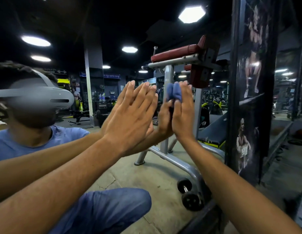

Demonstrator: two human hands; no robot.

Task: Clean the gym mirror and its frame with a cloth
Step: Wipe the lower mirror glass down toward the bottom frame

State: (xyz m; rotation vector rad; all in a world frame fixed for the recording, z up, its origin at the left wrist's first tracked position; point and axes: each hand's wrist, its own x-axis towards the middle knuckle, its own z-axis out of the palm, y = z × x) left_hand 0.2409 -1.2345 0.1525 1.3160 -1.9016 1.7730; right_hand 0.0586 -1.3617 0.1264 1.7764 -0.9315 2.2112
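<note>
From the head camera, the mirror fills most of the view, and both arms reach forward to it. The left hand lies flat against the glass with its fingers straight and together, pointing up — its grip is loose and holds nothing. Its reflection meets it palm to palm.

The right hand stands just to the right of the left, also upright against the glass, and presses a blue cloth to the mirror. The cloth is bunched between the fingers and the glass, showing beside the fingertips near the top of the hand. The fingers look mostly straight over it; whether the thumb curls round the cloth cannot be told, because the hand's own back hides it.

The mirror's dark frame runs upright at the right, well apart from both hands, and a lower dark edge slants across the bottom right corner. Beyond the frame stands a pillar with posters of athletes.

In the glass, the reflection shows the person crouched in a blue shirt and blue trousers, wearing a grey headset. Also reflected are a grey-framed exercise machine with maroon pads, a black dumbbell on the concrete floor beneath it, and bright ceiling lights — some round, some hexagonal.
</note>
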